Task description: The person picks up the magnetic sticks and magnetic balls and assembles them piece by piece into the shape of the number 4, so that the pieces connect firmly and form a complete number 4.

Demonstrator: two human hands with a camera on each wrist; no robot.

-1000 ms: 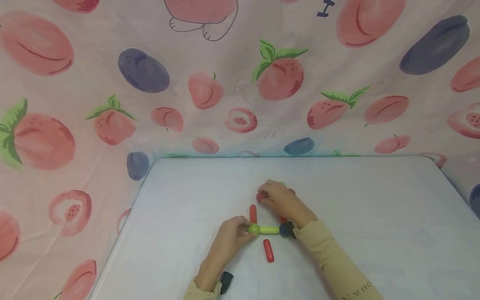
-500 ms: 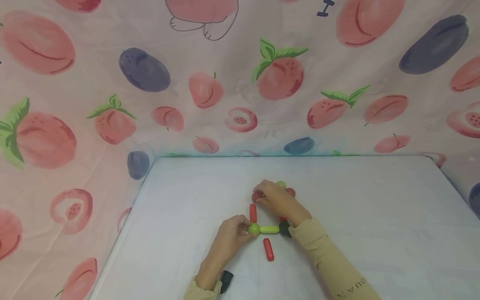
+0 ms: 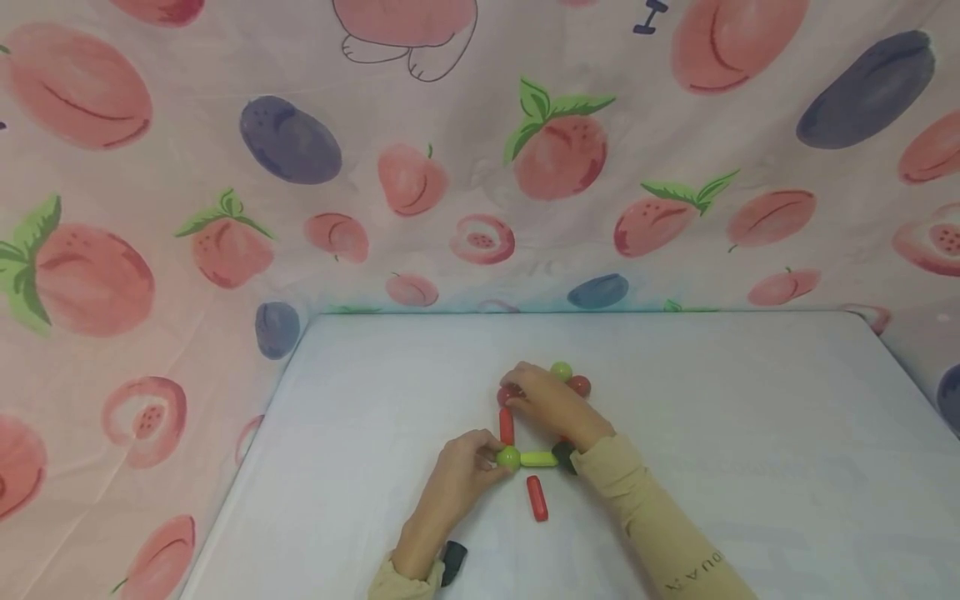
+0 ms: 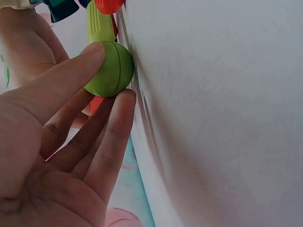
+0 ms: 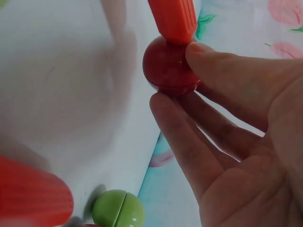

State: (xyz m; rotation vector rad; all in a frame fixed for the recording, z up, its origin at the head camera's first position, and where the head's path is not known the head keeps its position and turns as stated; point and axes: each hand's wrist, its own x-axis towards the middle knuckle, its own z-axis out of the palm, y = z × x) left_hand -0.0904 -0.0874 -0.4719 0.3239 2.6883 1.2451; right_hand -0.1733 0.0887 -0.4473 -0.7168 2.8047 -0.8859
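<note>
My left hand [image 3: 459,471] pinches a light green ball [image 4: 111,71] between thumb and fingers. From that ball a yellow-green rod [image 3: 537,459] runs right, and a red rod [image 3: 506,427] points away toward the back. At the red rod's far end, my right hand [image 3: 553,406] holds a dark red ball [image 5: 170,64] by thumb and fingertips. The right wrist view has this ball against the rod's end [image 5: 175,19]; whether they are joined I cannot tell. The right wrist's dark camera hides the yellow-green rod's right end.
Behind the right hand lie another green ball [image 3: 561,371] and another red ball [image 3: 579,386]. A loose red rod [image 3: 537,498] lies nearer on the white table [image 3: 390,375]. Part of a further red rod [image 5: 33,194] shows in the right wrist view. Fruit-printed cloth [image 3: 480,167] hangs behind.
My right hand has moved left with the dark red ball, bringing it to the far end of the red rod. My left hand has stayed on the green ball.
</note>
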